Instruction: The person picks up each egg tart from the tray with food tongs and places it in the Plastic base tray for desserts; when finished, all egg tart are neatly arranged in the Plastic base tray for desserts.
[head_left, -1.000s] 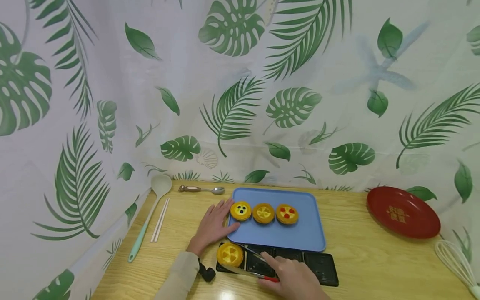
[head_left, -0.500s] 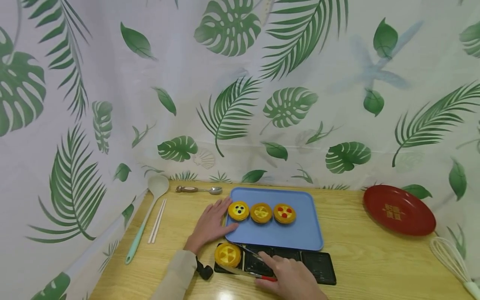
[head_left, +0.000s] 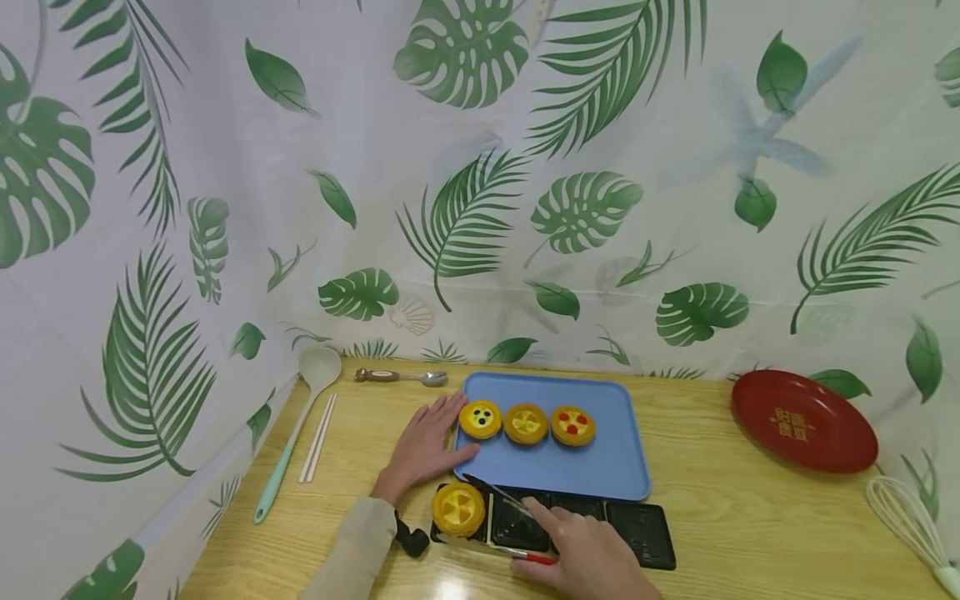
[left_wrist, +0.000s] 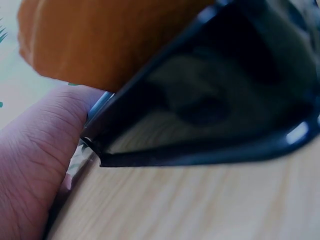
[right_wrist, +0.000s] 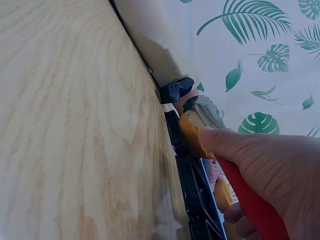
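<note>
My right hand [head_left: 585, 550] holds red-handled tongs [head_left: 534, 557]. Their two arms spread to either side of an egg tart [head_left: 458, 509] with orange wedges on top. That tart sits in the leftmost compartment of a black tray [head_left: 641, 533]. In the right wrist view the thumb lies along the red handle [right_wrist: 250, 205], and a tong tip is close to the tart [right_wrist: 192, 134]; whether they touch I cannot tell. My left hand [head_left: 426, 446] rests with its fingers spread at the left edge of a blue tray [head_left: 562, 479]. Three tarts [head_left: 526, 425] stand in a row on it.
A red oval plate [head_left: 802, 421] and a whisk [head_left: 903, 525] are on the right. On the left lie a ladle [head_left: 288, 454] with a mint handle, white chopsticks [head_left: 318, 437] and a small spoon [head_left: 401, 377]. A leaf-print cloth [head_left: 600, 275] hangs behind the wooden table [head_left: 750, 517].
The far arm of the tongs has shifted slightly away from the tart, toward the blue tray, and its dark tip now shows. The left hand and the tarts stay in place.
</note>
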